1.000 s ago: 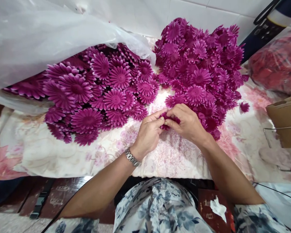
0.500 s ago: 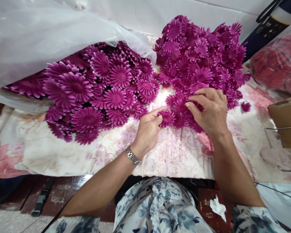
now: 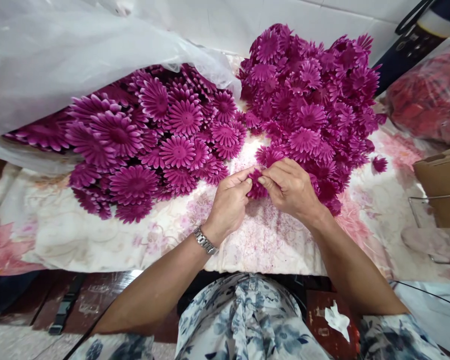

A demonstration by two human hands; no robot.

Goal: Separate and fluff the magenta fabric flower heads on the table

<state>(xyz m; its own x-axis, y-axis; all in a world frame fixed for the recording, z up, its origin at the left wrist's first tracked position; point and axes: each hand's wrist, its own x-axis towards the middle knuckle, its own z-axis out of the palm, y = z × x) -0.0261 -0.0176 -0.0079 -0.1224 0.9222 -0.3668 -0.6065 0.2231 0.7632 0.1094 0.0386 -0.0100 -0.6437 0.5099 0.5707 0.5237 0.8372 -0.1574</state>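
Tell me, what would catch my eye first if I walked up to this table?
Two big heaps of magenta fabric daisy flowers: the left heap spills from a clear plastic bag, the right heap lies piled against the white wall. In front of them, over the floral tablecloth, the left hand and right hand pinch one small magenta flower between their fingertips.
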